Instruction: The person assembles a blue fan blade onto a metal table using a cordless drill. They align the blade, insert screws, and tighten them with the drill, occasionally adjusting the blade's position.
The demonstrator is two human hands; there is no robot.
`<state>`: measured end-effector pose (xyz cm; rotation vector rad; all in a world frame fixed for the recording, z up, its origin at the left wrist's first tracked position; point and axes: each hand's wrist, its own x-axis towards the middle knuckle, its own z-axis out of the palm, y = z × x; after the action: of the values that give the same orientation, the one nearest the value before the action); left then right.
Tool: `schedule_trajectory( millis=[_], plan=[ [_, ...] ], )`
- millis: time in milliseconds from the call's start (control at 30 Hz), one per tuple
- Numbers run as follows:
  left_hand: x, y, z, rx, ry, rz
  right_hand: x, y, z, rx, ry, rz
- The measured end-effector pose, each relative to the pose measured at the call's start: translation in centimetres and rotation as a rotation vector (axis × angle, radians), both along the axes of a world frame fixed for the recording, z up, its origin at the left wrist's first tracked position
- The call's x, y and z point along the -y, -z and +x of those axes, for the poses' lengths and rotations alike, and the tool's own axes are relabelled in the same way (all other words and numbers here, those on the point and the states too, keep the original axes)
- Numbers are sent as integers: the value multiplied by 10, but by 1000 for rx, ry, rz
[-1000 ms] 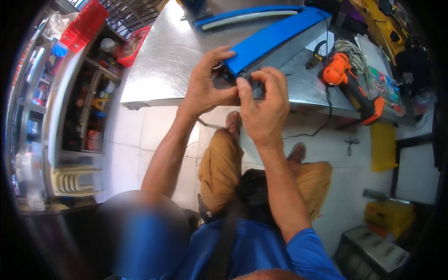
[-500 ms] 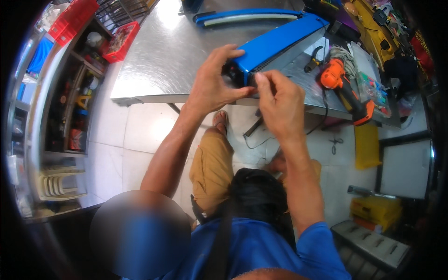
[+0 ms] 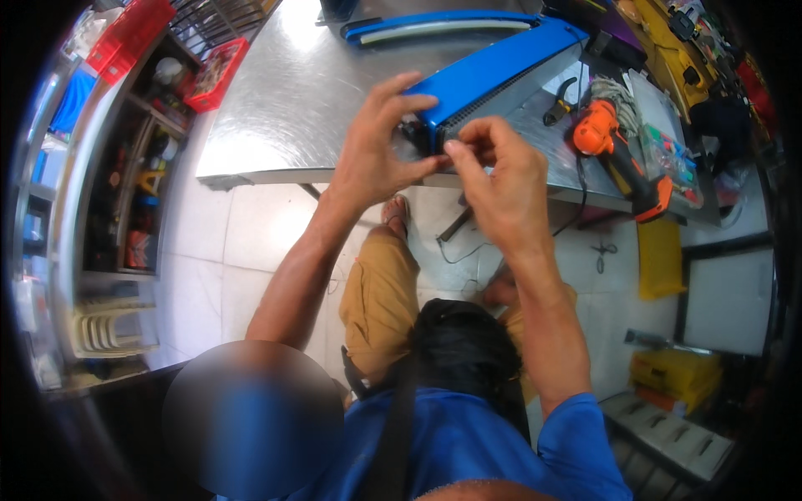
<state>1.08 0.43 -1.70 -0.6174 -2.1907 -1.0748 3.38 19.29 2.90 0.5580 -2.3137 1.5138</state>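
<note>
A long blue casing (image 3: pixel 493 71) with a dark perforated strip along its side lies on the steel table, its near end at the table's front edge. My left hand (image 3: pixel 373 142) is curled round that near end, fingers at the top edge and thumb below. Dark parts at this end are partly hidden by the fingers. My right hand (image 3: pixel 501 167) pinches close to the casing's near corner, thumb against forefinger. Whatever lies between those fingertips is too small to make out. At the casing's far end a slim blue arm with a white strip (image 3: pixel 451 31) reaches left.
To the right on the steel table (image 3: pixel 284 108) lie black-and-yellow pliers (image 3: pixel 560 104), an orange cordless power tool (image 3: pixel 597 134), coiled cord and a clear case of small coloured parts. A dark cable hangs over the front edge. Red crates (image 3: pixel 219 75) and shelves stand left.
The right fingertips have shifted slightly left and round the casing's near corner. My left fingers have loosened a little at the top edge. The casing has barely moved.
</note>
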Motion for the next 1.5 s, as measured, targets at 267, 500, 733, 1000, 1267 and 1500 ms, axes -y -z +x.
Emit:
schedule_trajectory(
  millis=[267, 500, 733, 1000, 1267, 1500],
  plan=[
    [-2, -16, 8, 34, 60, -90, 1, 6, 1, -54, -1, 11],
    [-16, -18, 0, 172, -115, -22, 1, 15, -5, -333, 30, 135],
    [-17, -10, -3, 185, -52, 64, 6, 17, 1, -157, 17, 5],
    [-16, -6, -2, 199, -70, 61, -7, 5, -10, -242, -74, 199],
    [-15, -6, -2, 202, -50, 80, -13, 7, -16, -249, -116, 246],
    [-14, -3, 0, 191, -58, 97, -12, 2, -17, -153, -130, 283]
  ],
)
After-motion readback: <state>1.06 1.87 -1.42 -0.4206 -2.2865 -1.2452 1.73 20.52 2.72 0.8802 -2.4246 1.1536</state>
